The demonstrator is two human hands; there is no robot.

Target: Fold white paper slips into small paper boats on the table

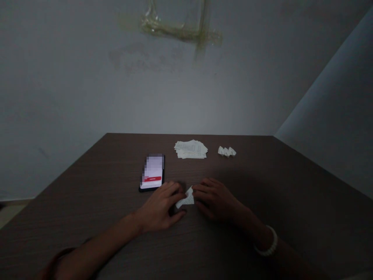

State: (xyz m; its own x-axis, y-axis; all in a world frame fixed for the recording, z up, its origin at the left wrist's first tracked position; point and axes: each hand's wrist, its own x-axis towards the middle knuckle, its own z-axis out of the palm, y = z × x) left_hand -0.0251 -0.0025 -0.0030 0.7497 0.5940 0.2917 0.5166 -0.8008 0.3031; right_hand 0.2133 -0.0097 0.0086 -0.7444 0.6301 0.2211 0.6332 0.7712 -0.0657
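Observation:
A small folded piece of white paper [186,199] lies on the table between my two hands, pinched at its edges. My left hand [159,206] holds its left end, with the fingertips curled over it. My right hand [214,198] presses its fingers against the right end. Just beyond my left hand lies a black smartphone [152,172] with a lit screen showing a red bar; part of the screen is blurred. Farther back are a loose stack of white paper slips [190,149] and a small group of folded white paper pieces [226,151].
The dark wood-grain table [262,186] has its far edge against a pale wall [186,97], and a second wall [329,116] rises along the right side. A white beaded bracelet [268,243] circles my right wrist, and a dark band [58,260] circles my left forearm.

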